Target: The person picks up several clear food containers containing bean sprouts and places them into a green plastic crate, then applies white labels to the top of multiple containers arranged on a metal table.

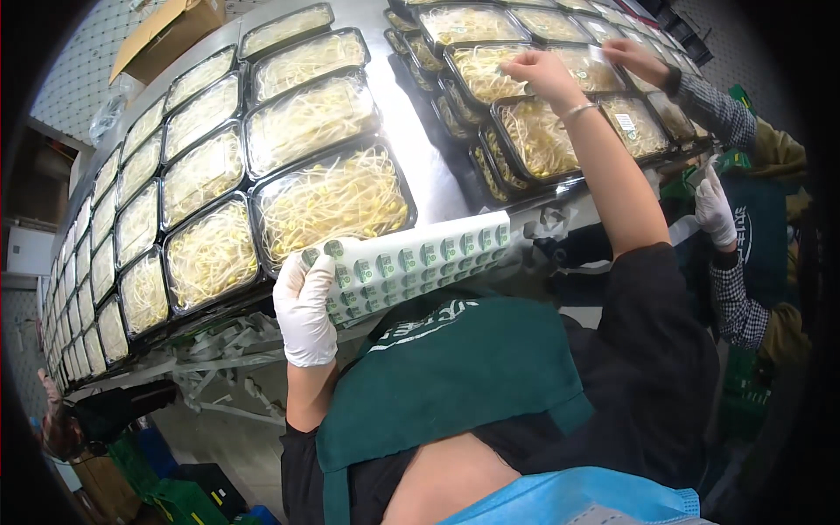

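My left hand [306, 305], in a white glove, grips a sheet of round green-and-white stickers [413, 266] at its left end, with a sticker by the thumb and fingers. Bare, with a bracelet at the wrist, my right hand [541, 75] reaches over a film-covered black tray of bean sprouts [485, 69] at the upper right. Its fingertips are pinched together; a small dark green piece shows at them, seemingly a sticker. Just nearer me lies another sprout tray [541, 138], on top of a stack. Left of the sheet sits a tray of sprouts [335, 203] at the table's edge.
Rows of packed trays [203, 252] cover the left of the metal table [430, 177]. A co-worker's bare hand [636, 60] holds a white label at the upper right; their gloved hand [715, 207] is below. A cardboard box [164, 39] stands beyond. Backing strips [236, 354] hang below the edge.
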Available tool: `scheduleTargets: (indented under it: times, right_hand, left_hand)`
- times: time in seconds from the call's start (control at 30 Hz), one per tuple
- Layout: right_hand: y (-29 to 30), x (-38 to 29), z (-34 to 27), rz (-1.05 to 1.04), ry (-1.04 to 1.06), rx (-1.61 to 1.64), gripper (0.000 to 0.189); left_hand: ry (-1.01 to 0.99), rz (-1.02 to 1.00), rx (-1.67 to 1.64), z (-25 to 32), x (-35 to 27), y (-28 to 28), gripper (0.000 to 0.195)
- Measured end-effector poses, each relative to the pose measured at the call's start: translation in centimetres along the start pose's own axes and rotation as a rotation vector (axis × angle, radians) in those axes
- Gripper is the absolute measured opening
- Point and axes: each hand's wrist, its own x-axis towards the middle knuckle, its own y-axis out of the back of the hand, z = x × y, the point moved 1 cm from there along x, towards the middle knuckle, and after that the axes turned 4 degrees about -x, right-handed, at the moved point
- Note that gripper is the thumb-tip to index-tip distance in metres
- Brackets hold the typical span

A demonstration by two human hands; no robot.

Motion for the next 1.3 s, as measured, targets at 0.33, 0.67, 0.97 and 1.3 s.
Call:
scheduleTargets:
  times: [0.33,0.67,0.97,1.3]
  right_hand:
    - [3.1,0.7,1.3,0.106,0.022,-0.798,0.065]
    - [3.1,-11.4,-1.5,-0.14,0.098,0.335,0.058]
    - [3.9,-10.7,0.4,-0.191,0.135,0.323,0.063]
    - [1.2,-10.7,0.6,0.063,0.197,-0.144,0.057]
  left_hand:
    - [-0.006,0.016,0.007,-0.2,-0.3,1.1,0.014]
    - [-0.002,-0.008,-0.029,-0.7,-0.9,3.2,0.011]
    - [0.023,-0.014,-0.016,-1.2,-1.8,3.3,0.011]
    - [-0.005,0.002,0.073,-2.4,-2.3,2.2,0.01]
